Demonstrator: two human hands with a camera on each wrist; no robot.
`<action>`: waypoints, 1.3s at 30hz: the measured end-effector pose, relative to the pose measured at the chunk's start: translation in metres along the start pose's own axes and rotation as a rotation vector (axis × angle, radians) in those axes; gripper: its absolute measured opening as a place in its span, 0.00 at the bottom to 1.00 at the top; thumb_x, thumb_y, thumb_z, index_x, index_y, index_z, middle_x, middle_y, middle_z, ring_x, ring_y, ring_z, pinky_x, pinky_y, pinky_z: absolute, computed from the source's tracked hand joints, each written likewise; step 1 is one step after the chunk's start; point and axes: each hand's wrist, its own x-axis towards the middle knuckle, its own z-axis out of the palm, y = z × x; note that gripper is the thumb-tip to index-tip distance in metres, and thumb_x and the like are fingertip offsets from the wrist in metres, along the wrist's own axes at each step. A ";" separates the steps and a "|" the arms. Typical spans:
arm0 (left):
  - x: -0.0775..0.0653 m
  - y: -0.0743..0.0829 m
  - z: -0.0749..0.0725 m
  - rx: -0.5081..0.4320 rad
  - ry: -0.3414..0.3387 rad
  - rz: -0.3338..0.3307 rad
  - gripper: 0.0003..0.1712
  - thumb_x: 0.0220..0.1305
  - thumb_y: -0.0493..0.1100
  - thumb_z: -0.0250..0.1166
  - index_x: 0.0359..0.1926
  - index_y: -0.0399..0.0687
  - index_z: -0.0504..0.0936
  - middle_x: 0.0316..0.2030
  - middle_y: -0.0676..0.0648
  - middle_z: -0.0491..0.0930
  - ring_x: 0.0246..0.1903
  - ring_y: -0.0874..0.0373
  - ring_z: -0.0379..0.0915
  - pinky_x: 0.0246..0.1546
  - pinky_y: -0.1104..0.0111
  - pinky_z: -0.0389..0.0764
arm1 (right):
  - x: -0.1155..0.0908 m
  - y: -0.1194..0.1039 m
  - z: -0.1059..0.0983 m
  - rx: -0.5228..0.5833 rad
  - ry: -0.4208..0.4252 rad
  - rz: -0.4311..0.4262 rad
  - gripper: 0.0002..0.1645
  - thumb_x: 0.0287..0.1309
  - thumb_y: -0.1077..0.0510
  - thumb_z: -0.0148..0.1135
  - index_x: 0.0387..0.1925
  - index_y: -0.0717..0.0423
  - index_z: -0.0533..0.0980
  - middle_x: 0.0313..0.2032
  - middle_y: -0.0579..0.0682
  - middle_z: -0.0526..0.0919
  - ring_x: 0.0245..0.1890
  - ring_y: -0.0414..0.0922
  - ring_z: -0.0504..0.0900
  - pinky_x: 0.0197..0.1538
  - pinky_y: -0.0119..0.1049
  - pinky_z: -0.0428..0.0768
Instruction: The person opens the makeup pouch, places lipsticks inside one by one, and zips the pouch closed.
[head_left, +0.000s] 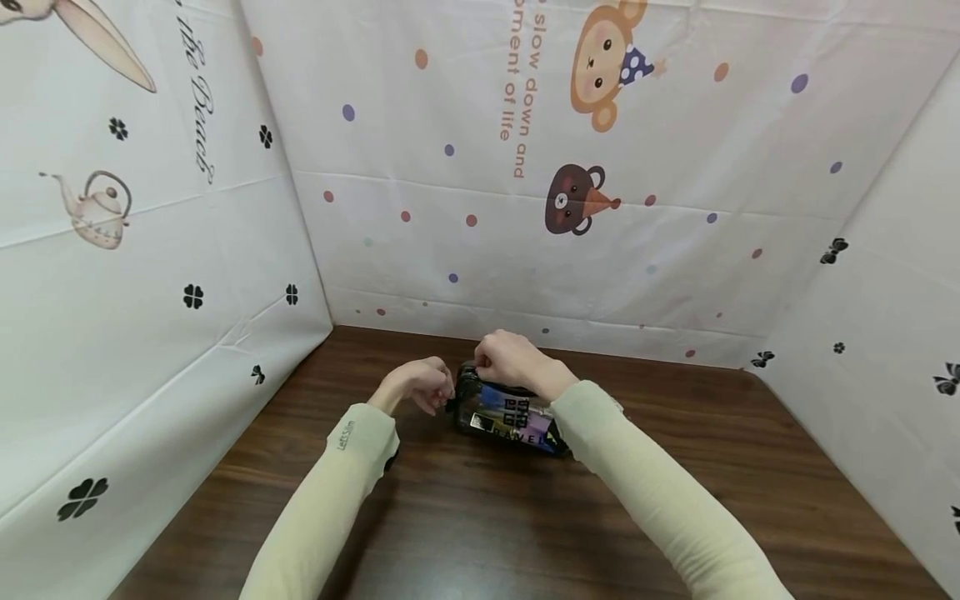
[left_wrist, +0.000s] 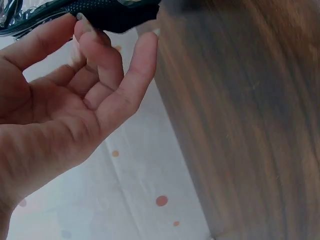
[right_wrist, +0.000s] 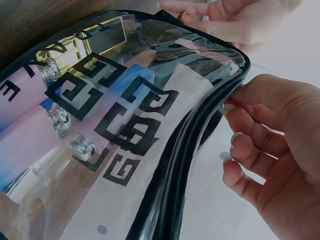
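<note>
A clear plastic toiletry bag (head_left: 491, 412) with black trim and black lettering stands on the table toward the back wall. My left hand (head_left: 422, 383) is at its left end, where thumb and forefinger pinch a black fabric tab (left_wrist: 117, 16); the other fingers curl loosely. On the bag's top edge, near the left corner, my right hand (head_left: 517, 360) pinches the black zipper border (right_wrist: 227, 82). Whether a zipper pull lies between those fingers is hidden. Through the plastic, the right wrist view shows pink-and-blue bottles (right_wrist: 27, 142) and a gold-edged item (right_wrist: 62, 56).
A dark brown wooden table (head_left: 450, 533) lies under the bag. White printed cloth walls rise at the back (head_left: 420, 242), left (head_left: 150, 350) and right (head_left: 885, 308). The bag is close to the back wall.
</note>
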 end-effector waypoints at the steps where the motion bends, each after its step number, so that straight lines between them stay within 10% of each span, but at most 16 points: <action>1: -0.001 0.001 0.000 0.018 0.001 0.018 0.06 0.56 0.31 0.51 0.33 0.36 0.74 0.20 0.45 0.70 0.16 0.58 0.63 0.36 0.53 0.78 | -0.001 0.002 0.000 0.017 0.007 0.007 0.10 0.53 0.58 0.56 0.19 0.45 0.77 0.18 0.39 0.75 0.17 0.35 0.68 0.24 0.29 0.68; 11: 0.004 0.003 0.004 0.079 -0.064 0.228 0.43 0.48 0.38 0.69 0.64 0.45 0.57 0.51 0.41 0.69 0.39 0.54 0.74 0.40 0.55 0.77 | -0.027 0.024 -0.014 0.165 0.124 0.036 0.11 0.54 0.50 0.59 0.20 0.47 0.79 0.15 0.39 0.75 0.13 0.37 0.68 0.21 0.30 0.68; 23: 0.005 -0.006 0.013 -0.128 -0.020 0.371 0.16 0.56 0.38 0.63 0.46 0.40 0.75 0.40 0.37 0.78 0.34 0.40 0.78 0.33 0.47 0.76 | -0.070 0.051 -0.033 0.199 0.246 0.069 0.13 0.55 0.50 0.58 0.17 0.45 0.76 0.12 0.41 0.70 0.11 0.38 0.64 0.21 0.31 0.65; 39: 0.026 -0.003 0.028 -0.267 -0.123 0.161 0.16 0.64 0.44 0.53 0.47 0.38 0.71 0.33 0.38 0.76 0.30 0.47 0.78 0.27 0.50 0.78 | -0.095 0.074 -0.043 0.267 0.312 0.134 0.11 0.54 0.53 0.60 0.18 0.45 0.77 0.15 0.43 0.73 0.14 0.41 0.67 0.21 0.32 0.66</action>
